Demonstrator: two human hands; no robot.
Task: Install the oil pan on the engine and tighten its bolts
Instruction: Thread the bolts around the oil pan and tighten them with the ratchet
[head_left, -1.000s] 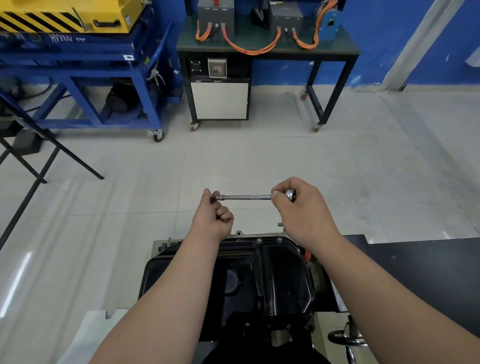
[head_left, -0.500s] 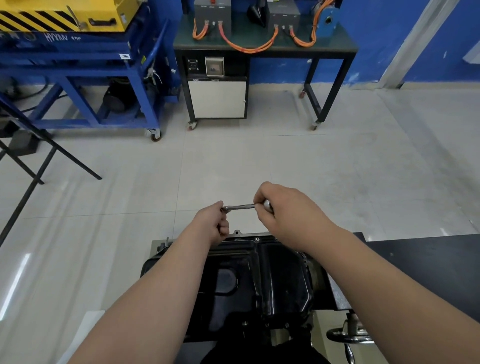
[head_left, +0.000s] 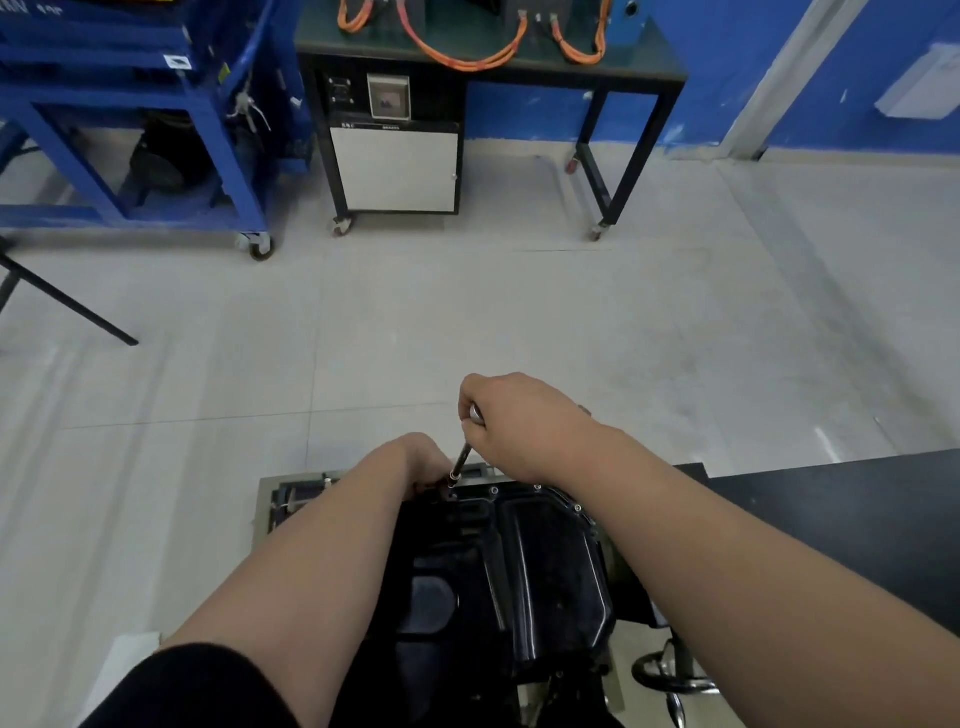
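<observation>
Head view: black oil pan (head_left: 550, 571) seated on the engine. Socket driver (head_left: 460, 465) set tilted at the far flange, top gripped by right hand (head_left: 519, 426). Left hand (head_left: 421, 462) at its tip, grip indiscernible. Pan judged stiff and heavy, best held by the flange.

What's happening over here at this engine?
A person is bolting down the black oil pan. The right hand grips the top of a slim metal driver, tilted, its lower end on the pan's far rim. The left hand is at that lower end, its fingers mostly hidden. Other bolts already sit along the rim.
</observation>
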